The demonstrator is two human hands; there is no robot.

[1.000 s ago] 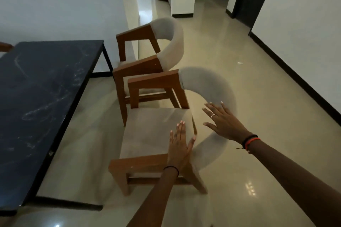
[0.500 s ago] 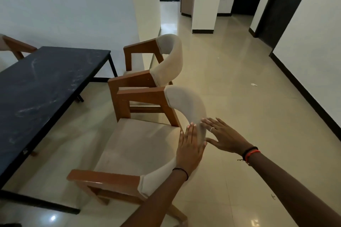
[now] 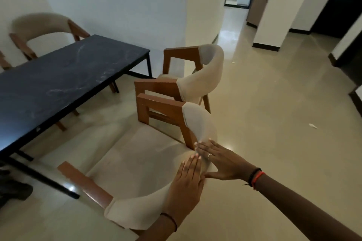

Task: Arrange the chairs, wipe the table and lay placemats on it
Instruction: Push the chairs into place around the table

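Observation:
A wooden chair with a beige seat and curved beige backrest [image 3: 137,162] stands in front of me, beside the dark marble-top table [image 3: 58,84]. My left hand [image 3: 186,184] lies flat with straight fingers on the inner side of the backrest. My right hand [image 3: 219,160] presses the outer side of the same backrest with spread, straight fingers. A second matching chair [image 3: 195,76] stands just beyond the first, its arm close to the near chair's arm. A third chair [image 3: 39,31] sits at the table's far side.
White walls close off the left side. A glossy tiled floor [image 3: 274,123] stretches to the right toward a pillar [image 3: 274,15] and a hallway. A dark shape [image 3: 11,190] lies on the floor at the left edge, under the table's near end.
My view has swung left and the near chair has turned round. My hands went from hovering beside the backrest to pressing it from both sides.

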